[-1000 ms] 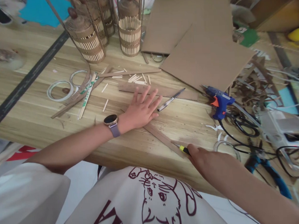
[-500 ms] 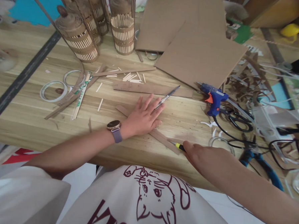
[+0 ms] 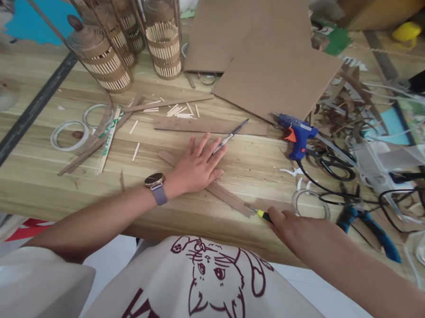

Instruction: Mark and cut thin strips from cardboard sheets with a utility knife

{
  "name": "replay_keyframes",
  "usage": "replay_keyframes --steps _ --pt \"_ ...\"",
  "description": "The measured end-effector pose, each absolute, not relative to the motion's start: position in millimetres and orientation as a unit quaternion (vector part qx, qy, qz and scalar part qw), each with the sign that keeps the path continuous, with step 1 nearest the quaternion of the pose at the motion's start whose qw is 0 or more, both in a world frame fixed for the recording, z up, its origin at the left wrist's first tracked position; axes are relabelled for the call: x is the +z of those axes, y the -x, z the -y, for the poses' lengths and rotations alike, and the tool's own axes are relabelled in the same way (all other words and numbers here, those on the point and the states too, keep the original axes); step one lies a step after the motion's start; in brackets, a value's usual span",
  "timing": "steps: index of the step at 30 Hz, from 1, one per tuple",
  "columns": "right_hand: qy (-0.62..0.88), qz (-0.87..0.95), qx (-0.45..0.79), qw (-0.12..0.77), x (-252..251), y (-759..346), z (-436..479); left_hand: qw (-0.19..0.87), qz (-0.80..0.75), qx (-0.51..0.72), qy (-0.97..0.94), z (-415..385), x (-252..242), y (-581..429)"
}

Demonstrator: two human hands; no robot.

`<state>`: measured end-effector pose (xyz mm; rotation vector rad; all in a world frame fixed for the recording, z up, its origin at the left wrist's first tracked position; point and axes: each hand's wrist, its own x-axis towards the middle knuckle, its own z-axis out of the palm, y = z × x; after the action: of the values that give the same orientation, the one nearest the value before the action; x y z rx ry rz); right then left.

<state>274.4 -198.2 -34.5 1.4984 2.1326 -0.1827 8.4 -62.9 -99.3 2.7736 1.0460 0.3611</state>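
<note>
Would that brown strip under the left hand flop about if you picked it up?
Probably light, as the strip looks like thin cardboard. It may bend if lifted by one end, being long and narrow. Lying flat, it seems unlikely to roll.

Left hand [image 3: 196, 170] lies palm-down, splayed; right hand [image 3: 286, 224] seems curled into a grip, underside hidden.

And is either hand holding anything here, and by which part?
The right hand grips a slim yellow-and-black craft knife by its black handle, behind the yellow section. The left hand lies spread across a narrow brown cardboard strip, gripping nothing.
</note>
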Motion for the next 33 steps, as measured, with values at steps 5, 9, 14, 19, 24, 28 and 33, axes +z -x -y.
replay_keyframes --steps 5,9,14,19,24,28,33 --pt "-0.550 -0.789 -0.029 0.271 -40 -278 209 0.084 -0.353 0.111 -0.925 63 -97 -9" --pt "-0.538 -0.794 -0.087 0.269 -40 -287 209 0.084 -0.354 0.108 -0.925 63 -98 -9" --pt "-0.535 -0.805 -0.096 0.239 -47 -294 210 0.075 -0.353 0.115 -0.926 63 -100 -8" --pt "-0.525 -0.829 -0.039 0.191 -55 -297 218 0.075 -0.349 0.121 -0.926 63 -101 -7" --pt "-0.509 -0.839 -0.010 0.191 -58 -300 220 0.077 -0.346 0.130 -0.926 62 -103 -7" --pt "-0.487 -0.857 -0.037 0.166 -54 -310 216 0.075 -0.355 0.122 -0.924 63 -102 -9" --pt "-0.522 -0.838 -0.089 0.133 -32 -313 205 0.100 -0.361 0.116 -0.920 63 -100 -11"
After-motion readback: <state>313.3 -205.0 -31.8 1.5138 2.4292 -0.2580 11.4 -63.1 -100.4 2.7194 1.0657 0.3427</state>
